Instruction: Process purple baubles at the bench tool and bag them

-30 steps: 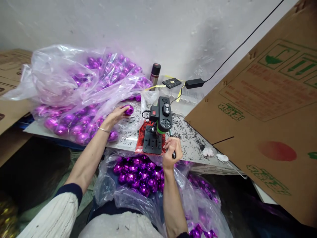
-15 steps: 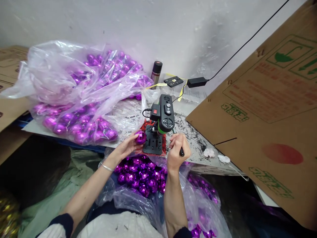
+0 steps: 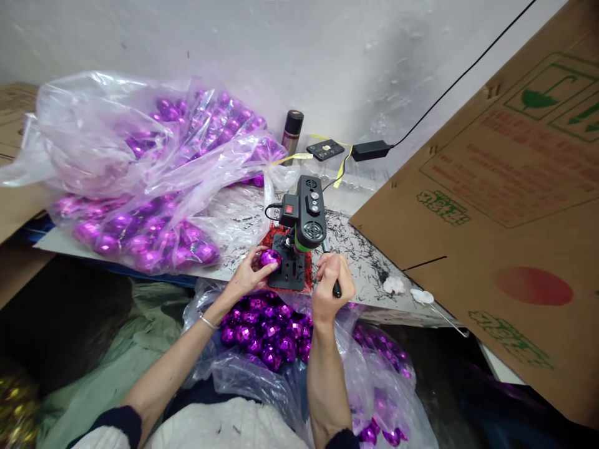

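Between the thumb and fingers of my left hand (image 3: 248, 272) is a shiny purple faceted ball (image 3: 270, 259), held at the left side of a small black bench drill press (image 3: 312, 212). The ball is over the left edge of the press's slotted base plate (image 3: 292, 274). My right hand (image 3: 333, 284) is closed around the press's lever handle (image 3: 337, 289), whose black end sticks out below the fist. Under the press lies a red mat (image 3: 309, 265). The drill's tip is hidden behind the press head.
A clear bag (image 3: 140, 181) of purple balls lies at the left, and an open bag of more balls (image 3: 271, 330) hangs at the table's front edge. A large cardboard box (image 3: 491, 218) leans in from the right. Behind stand a dark bottle (image 3: 292, 131) and a power adapter (image 3: 372, 150).
My left hand has brought the purple ball slightly right, relative to the press, and its thumb now lies across the ball's front. My right hand stays on the lever handle.
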Tool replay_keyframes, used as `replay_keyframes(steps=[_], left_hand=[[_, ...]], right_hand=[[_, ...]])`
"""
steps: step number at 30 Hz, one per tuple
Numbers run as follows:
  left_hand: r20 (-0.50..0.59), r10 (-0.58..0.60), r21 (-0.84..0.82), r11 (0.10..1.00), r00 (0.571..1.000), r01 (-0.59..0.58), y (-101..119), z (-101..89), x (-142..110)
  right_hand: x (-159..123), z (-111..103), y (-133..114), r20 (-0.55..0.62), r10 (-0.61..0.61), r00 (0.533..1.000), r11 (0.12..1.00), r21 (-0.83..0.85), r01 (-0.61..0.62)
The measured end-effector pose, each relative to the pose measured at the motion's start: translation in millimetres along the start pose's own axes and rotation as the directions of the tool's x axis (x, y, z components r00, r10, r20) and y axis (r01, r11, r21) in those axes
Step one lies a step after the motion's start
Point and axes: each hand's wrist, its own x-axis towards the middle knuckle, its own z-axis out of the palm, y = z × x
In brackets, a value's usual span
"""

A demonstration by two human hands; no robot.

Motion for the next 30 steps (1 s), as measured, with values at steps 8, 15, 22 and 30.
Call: replay_keyframes(steps=[8,15,22,30], left_hand=[[0.137,0.158,0.357,0.913,0.978,-0.198,5,15.7,10],[0.168,0.267,0.384,0.869,0.949,-0.312,5,25.0,19],[0.121,0.309,0.357,0.873,0.943,-0.332,-11,39.5,24],[0.102,0.327,0.337,0.877,0.939,-0.342,-28,39.7,19]], right_hand=[[-3,-2,1,0.017,0.01,1.0,0.999,-0.044,-0.009],[-3,-3,1,0.016,-0.026,1.0,0.999,-0.02,0.027],[-3,-3,2,0.027,-0.051,0.998,0.999,-0.005,0.052],[-15,-4,10,0.015,-0.07,0.997,0.996,-0.046,0.071]])
